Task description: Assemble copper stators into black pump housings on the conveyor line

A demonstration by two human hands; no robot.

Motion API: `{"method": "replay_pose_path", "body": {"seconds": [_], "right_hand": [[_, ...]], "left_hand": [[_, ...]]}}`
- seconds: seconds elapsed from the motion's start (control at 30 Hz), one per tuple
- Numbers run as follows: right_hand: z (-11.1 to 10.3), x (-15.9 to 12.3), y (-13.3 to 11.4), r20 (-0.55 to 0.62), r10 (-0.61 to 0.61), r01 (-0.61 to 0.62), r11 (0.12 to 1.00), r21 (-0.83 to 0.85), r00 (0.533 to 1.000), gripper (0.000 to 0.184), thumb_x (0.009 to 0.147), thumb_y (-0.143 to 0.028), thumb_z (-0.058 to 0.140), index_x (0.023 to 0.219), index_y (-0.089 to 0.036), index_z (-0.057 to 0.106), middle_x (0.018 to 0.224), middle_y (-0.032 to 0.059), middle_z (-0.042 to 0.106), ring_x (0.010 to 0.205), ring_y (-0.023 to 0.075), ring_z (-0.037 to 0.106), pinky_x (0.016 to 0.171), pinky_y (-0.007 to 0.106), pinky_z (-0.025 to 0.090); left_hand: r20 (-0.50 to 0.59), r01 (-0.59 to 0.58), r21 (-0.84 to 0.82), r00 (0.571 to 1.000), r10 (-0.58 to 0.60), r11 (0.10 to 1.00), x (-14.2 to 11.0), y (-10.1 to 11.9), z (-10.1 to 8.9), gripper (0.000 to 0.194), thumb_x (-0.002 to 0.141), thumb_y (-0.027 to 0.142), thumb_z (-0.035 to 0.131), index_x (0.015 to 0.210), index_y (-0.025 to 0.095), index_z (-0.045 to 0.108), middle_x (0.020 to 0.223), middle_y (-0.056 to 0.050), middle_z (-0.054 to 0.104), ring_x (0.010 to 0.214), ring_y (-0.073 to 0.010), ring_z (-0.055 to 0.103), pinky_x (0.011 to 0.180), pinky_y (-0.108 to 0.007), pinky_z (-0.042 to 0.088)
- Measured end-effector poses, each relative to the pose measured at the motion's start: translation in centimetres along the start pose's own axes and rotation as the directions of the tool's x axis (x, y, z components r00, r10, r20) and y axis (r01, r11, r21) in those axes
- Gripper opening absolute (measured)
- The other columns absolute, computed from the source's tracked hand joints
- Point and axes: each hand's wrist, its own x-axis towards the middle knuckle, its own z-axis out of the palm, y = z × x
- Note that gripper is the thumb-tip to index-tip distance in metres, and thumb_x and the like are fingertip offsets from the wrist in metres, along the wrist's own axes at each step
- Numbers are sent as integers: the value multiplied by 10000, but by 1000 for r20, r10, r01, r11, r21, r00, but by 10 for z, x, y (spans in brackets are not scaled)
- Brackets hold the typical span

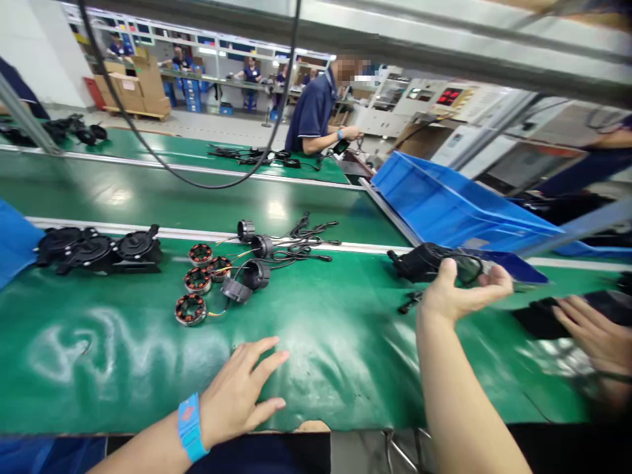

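My right hand (461, 294) reaches out over the green belt and grips a black plastic pump-like part (429, 262) by its near side, just in front of a tilted blue bin (444, 204). My left hand (241, 392) lies flat on the green mat (320, 329) near the front edge with its fingers stretched out and holds nothing. It wears a blue wristband (190, 428). Several copper-wound stator rings (197, 283) and black caps with wires (257, 253) lie beyond my left hand.
Black assembled housings (99, 250) sit at the left on the mat. Another person's hand (595, 332) rests at the right by a dark part. A co-worker in a dark blue shirt (313, 112) stands at the far belt. A black cable (197, 178) hangs across.
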Motion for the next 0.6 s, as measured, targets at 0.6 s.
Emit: {"method": "replay_pose_path", "body": {"seconds": [0.6], "right_hand": [[4,-194,-130,672,-524,255,849,463,524,145,909,-330,655,1014,-230,662,1150,87,698,1133,251,626,1020,452,459]], "left_hand": [[-442,147,146,895,-69,978,-37,-64,-108,361,953,406,680,1250,213,608,1182,-80,681,1076,-247,659,966,-385,533]]}}
